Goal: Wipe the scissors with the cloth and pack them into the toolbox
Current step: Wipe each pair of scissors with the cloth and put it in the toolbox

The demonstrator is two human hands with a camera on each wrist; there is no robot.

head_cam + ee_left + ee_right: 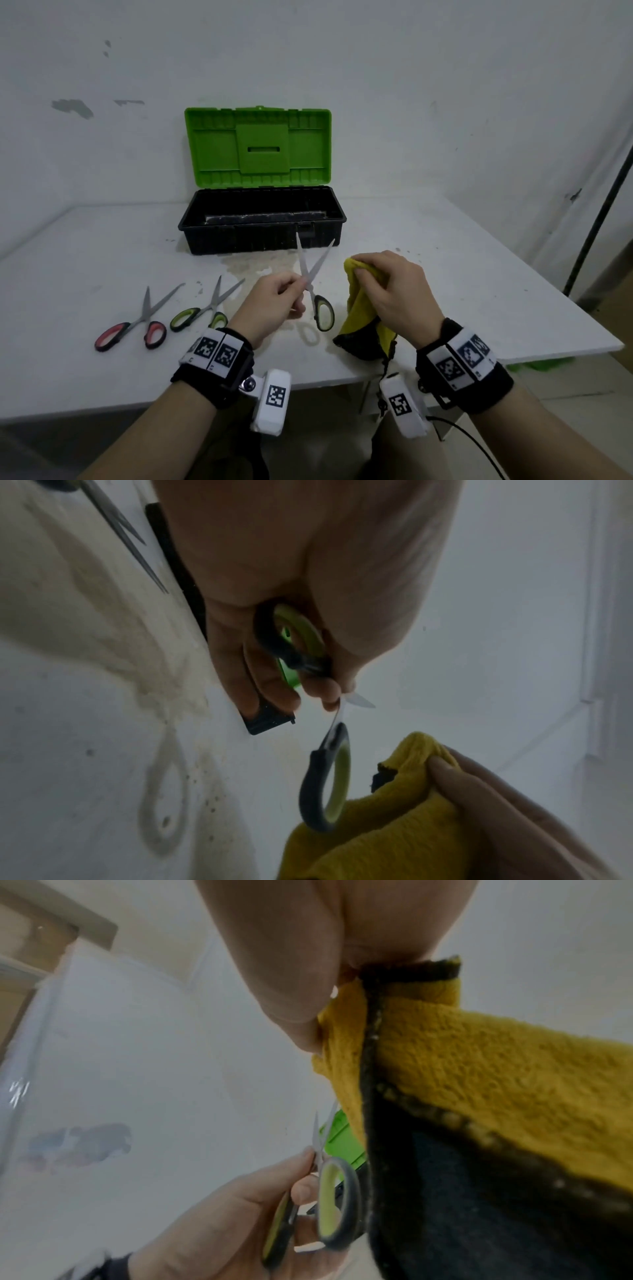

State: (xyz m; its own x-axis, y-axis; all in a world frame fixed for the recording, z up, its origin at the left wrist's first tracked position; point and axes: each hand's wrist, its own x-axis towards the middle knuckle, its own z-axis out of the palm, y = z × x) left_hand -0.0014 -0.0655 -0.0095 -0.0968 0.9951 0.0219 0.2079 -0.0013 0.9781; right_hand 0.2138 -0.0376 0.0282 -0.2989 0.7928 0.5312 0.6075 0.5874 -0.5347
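Note:
My left hand (274, 301) holds a pair of grey-and-green scissors (317, 291) above the table, pinching them near the pivot, blades spread and pointing toward the toolbox. In the left wrist view one handle loop (291, 634) lies inside the hand and the other loop (329, 783) hangs free. My right hand (390, 287) grips a yellow cloth with a black edge (363, 318) just right of the scissors, apart from the blades. The toolbox (262, 219) stands behind, black base open, green lid (258, 147) upright.
Two more pairs of scissors lie on the white table (85, 246) to the left: a red-handled pair (137, 325) and a green-handled pair (205, 308). A brownish stain (260, 270) marks the table before the toolbox. The table's right edge (548, 349) is close.

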